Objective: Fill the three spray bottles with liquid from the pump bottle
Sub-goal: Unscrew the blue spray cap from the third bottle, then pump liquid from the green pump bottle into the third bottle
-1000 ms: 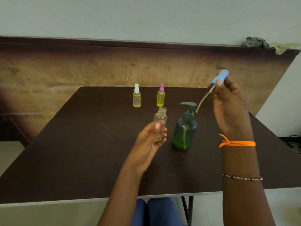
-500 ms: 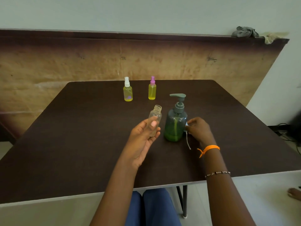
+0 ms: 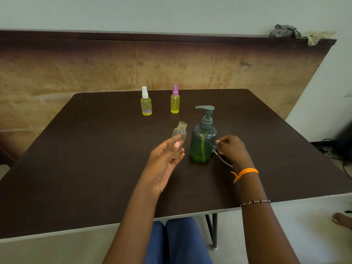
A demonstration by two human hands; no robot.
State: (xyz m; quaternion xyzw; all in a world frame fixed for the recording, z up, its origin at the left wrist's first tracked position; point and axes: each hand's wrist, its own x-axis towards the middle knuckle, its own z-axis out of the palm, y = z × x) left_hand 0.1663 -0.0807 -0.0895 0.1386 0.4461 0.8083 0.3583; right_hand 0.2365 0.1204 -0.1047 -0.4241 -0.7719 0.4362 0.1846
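The left grip is clasping the empty clear plastic bottle; the right grip, having lowered the blue spray cap onto the dark worktop, is still pinching it, so pumping can come next.

Dark brown bench with pale front edge. Behind it, a stained brown board leans against a pale green wall. Rags lie on the board's top edge. Floor: light tiles.
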